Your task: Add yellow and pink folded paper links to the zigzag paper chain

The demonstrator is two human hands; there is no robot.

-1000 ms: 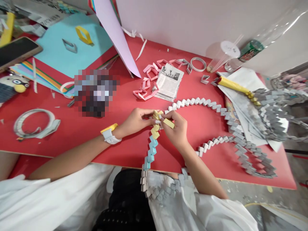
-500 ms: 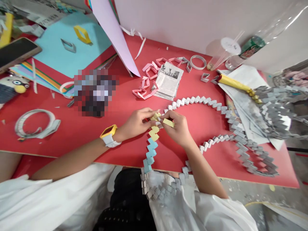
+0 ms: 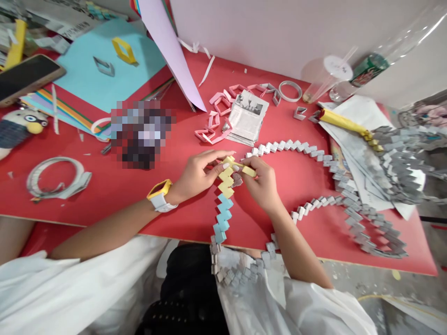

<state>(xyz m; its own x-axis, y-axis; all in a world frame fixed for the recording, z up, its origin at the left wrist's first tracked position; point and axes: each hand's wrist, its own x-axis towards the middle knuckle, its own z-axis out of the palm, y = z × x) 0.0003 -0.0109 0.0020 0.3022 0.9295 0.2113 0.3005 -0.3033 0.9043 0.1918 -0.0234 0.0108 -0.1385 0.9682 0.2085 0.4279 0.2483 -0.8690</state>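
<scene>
A zigzag chain of folded paper links [image 3: 223,204] runs from yellow through blue to grey and hangs over the red table's [image 3: 104,195] near edge. My left hand [image 3: 197,174], with a yellow and white watch [image 3: 159,195] on its wrist, pinches the chain's yellow top end. My right hand [image 3: 260,181] pinches a loose yellow folded paper link [image 3: 248,171] against that end. A long grey newspaper chain [image 3: 314,153] loops from my hands across the table to the right.
Pink folded links [image 3: 216,121] and a folded newspaper stack [image 3: 246,116] lie behind my hands. Coloured paper sheets [image 3: 104,79] and a phone [image 3: 28,77] lie at far left, a paper ring [image 3: 56,177] at near left. A plastic cup [image 3: 324,77], bottle [image 3: 370,67] and grey chain pile [image 3: 398,163] sit right.
Both hands shifted slightly away from me with the chain end. The yellow links now lie straighter, and my left fingers are more stretched out over them.
</scene>
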